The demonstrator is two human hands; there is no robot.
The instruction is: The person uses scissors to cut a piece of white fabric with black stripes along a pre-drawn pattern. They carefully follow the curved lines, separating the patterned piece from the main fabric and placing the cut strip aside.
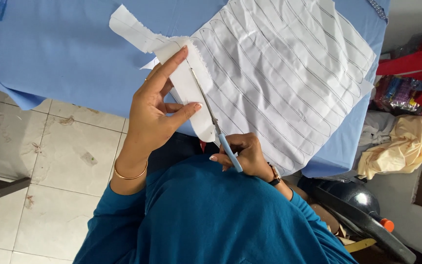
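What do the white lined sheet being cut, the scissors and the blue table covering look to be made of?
White lined sheet: probably thin woven fabric or interfacing, matte; it creases softly and its cut edges look frayed. Scissors in the right hand: slim shiny metal blades, light blue handles that look like plastic. Blue covering: matte cloth, draping over the table edge. The left hand holds the cut strip.

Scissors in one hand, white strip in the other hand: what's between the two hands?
In the head view, the scissors' blades and uncut white cloth lie between the left hand and right hand.
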